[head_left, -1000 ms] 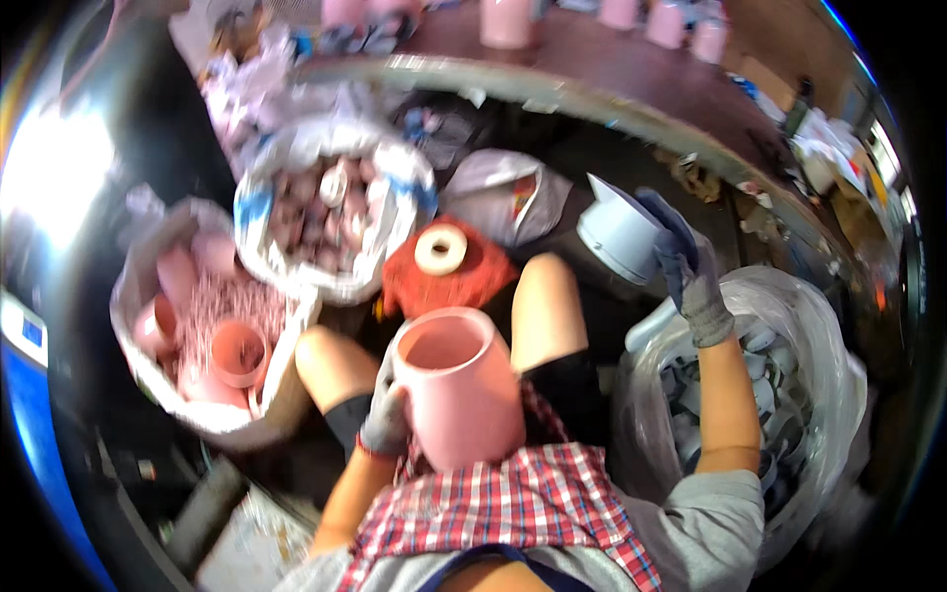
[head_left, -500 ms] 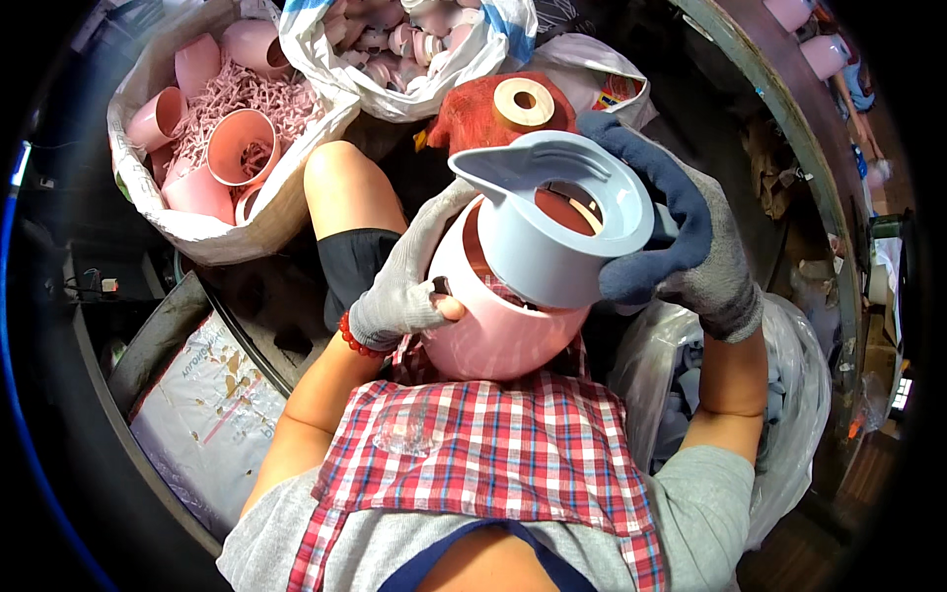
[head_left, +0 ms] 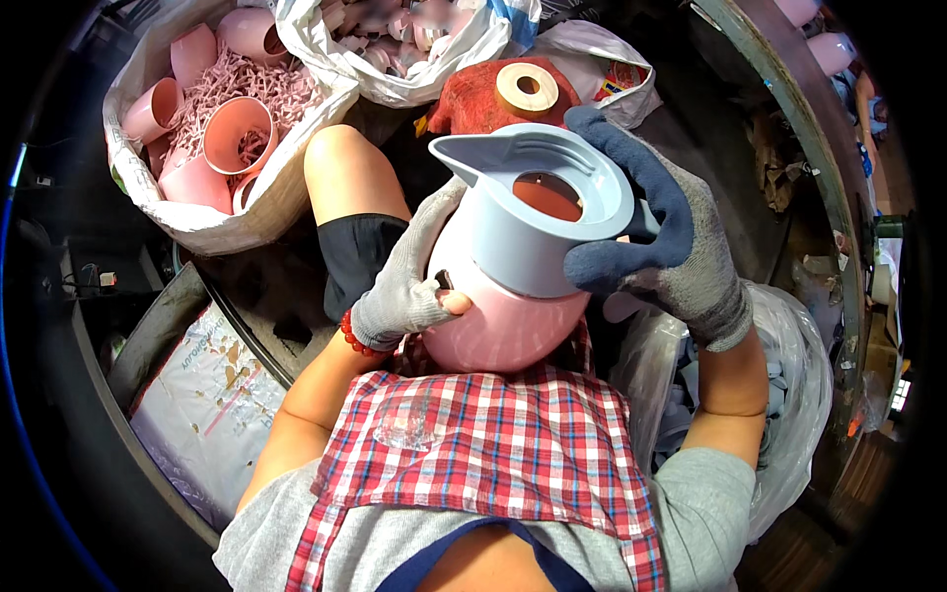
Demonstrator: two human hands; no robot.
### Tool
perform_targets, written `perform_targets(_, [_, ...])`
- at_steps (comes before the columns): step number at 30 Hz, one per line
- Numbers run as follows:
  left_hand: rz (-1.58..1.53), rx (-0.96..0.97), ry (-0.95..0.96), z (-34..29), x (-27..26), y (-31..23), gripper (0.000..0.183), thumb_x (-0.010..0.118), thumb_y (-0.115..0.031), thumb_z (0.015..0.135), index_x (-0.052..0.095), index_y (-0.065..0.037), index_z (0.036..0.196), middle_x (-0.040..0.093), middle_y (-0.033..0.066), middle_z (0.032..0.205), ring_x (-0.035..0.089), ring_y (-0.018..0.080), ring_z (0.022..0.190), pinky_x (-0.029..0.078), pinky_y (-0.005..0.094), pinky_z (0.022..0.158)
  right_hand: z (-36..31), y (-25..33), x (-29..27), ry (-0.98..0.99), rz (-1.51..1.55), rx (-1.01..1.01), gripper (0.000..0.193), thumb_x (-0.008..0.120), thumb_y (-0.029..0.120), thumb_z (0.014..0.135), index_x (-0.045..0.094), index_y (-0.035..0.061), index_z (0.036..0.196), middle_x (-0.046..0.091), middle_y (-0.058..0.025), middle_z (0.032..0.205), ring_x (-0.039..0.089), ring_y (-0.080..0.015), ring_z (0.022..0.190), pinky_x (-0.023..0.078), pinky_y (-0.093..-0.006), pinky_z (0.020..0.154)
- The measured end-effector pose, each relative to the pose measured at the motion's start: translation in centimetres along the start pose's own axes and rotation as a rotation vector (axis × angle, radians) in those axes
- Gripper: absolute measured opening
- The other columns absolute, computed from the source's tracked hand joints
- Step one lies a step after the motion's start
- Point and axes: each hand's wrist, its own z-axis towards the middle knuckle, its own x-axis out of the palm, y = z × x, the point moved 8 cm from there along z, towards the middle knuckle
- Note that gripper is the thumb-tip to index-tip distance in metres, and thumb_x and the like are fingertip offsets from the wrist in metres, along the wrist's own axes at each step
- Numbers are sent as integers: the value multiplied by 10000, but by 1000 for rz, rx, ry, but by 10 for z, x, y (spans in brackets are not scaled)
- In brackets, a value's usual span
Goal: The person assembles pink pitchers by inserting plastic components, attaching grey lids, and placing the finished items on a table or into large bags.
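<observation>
Between my two gloved hands is a round pink jug body (head_left: 503, 331), held against my checked apron. A light blue-grey spout collar (head_left: 538, 242) sits on its top opening, its pouring lip pointing left. Through the collar's hole the reddish inside of the body shows. My left hand (head_left: 414, 271), in a grey glove with a bare thumb tip, wraps the body's left side. The right hand (head_left: 661, 232), in a grey glove with dark blue coated fingers, clasps the collar's right side with thumb and fingers.
A white sack (head_left: 237, 232) of pink cups and shavings stands at the far left. Beside it is another white sack (head_left: 404, 84) with small pink parts. A wooden ring (head_left: 527, 87) rests on a red bundle (head_left: 464, 104). At right, a clear plastic bag (head_left: 799, 414) holds blue-grey pieces.
My right hand has brought the spout collar down and left onto the pink body, closing the gap between them. My left hand keeps its grip on the body.
</observation>
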Motion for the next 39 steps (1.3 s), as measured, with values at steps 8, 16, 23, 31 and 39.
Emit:
perform_targets(8, [-76,-38,-28,-10,3,7,1143,761,-597,644,226,49,1420,324,151,1432,306,247,1337,205,374,1102,-3,12,7,22,-246,-131,1014,909,317,514,433,-51,1330,533,-163,1274,510,-204,1175,402,-340,1002])
perform_targets(16, [-127,-10,3,-7,5,15,1121,770,-586,641,246,42,1406,369,135,1395,348,228,1301,242,365,1079,-2,-13,11,21,-254,-143,985,889,346,550,434,-53,1327,552,-164,1221,528,-213,1157,427,-339,968])
perform_targets(23, [-183,158,94,20,2,-18,1153,804,-508,646,138,-30,1456,297,143,1452,279,252,1359,205,394,1115,5,-17,17,87,-277,-203,948,870,291,606,393,-73,1339,556,-151,1229,543,-154,1111,459,-288,924])
perform_targets(31, [5,-52,186,51,-2,-2,1093,827,-479,630,233,-14,1421,437,92,1363,406,217,1268,292,374,1076,27,-30,14,99,-339,-270,773,784,326,726,440,-65,1296,606,-198,1143,610,-254,1058,470,-346,896])
perform_targets(39, [-63,-114,91,39,-12,-11,970,807,-481,652,341,-42,1381,437,84,1371,391,194,1280,277,364,1076,80,-36,4,272,-182,-645,461,570,391,895,514,109,1255,646,-132,1027,634,-267,901,504,-354,741])
